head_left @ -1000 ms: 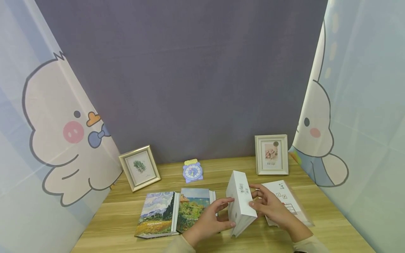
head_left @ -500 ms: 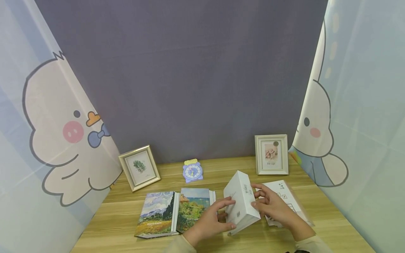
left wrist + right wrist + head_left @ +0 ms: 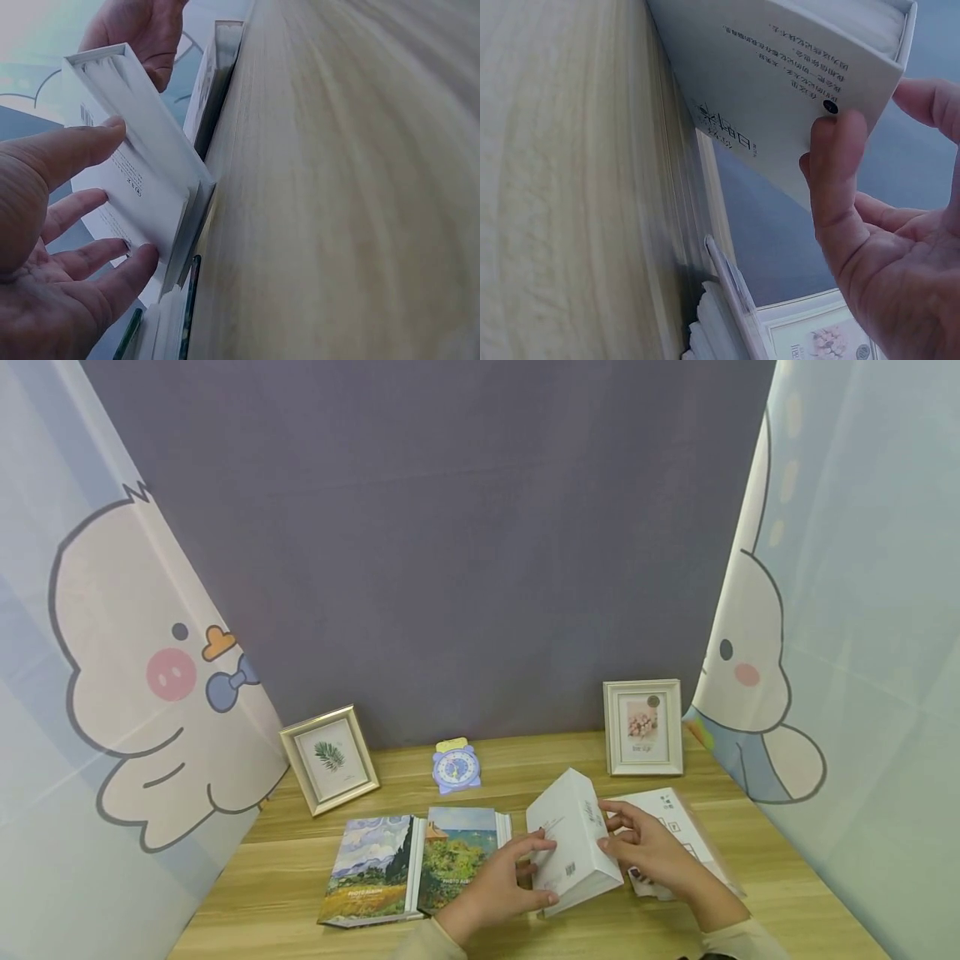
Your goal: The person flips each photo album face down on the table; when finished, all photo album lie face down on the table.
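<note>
Currently I have the white photo album tilted, lower right of centre in the head view. Right hand grips its spine side; left hand, fingers spread, just touches the barcode cover. Risk, I'd judge: if that one-sided grip loosens, covers could flop open and the album slide onto the desk.

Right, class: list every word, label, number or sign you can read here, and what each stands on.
"PHOTO ALBUM": left painted album
"PHOTO ALB": right painted album, ending unclear
"love style", seemingly: flower frame
Too small, blurred or unsure: held white album (Chinese lines, spine script); clock (numerals); leaf frame (caption); flat white album (print).
</note>
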A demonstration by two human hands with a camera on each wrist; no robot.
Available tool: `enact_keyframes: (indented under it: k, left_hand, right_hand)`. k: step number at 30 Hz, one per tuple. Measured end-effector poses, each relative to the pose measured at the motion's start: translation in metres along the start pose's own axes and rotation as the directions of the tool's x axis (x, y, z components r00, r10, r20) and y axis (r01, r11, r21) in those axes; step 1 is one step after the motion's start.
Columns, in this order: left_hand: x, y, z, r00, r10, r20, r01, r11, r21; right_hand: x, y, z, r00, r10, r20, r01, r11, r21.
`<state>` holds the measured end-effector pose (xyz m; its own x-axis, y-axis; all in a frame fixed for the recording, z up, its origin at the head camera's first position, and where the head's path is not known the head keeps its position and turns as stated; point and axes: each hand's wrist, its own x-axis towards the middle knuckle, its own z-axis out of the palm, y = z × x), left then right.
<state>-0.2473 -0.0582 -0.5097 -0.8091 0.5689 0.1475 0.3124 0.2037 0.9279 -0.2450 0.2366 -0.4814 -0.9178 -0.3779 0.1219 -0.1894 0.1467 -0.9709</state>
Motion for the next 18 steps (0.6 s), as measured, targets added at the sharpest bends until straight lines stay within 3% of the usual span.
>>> enact_keyframes:
  k: [6, 18]
  left_hand:
    - [0.0006, 0.0003, 0.0015, 1.000, -0.012, -0.007, 0.013, 0.999, 0.051]
    - [0.0017, 0.0024, 0.0020, 0.999, -0.047, -0.008, 0.048, 0.994, 0.098]
  right_hand:
    - [0.0012, -0.0005, 0.0002, 0.995, 0.056, -0.077, -0.064, 0.992, -0.107]
    - [0.0007, -0.0010, 0.0003, 0.985, 0.123, -0.125, -0.140, 0.981, -0.137]
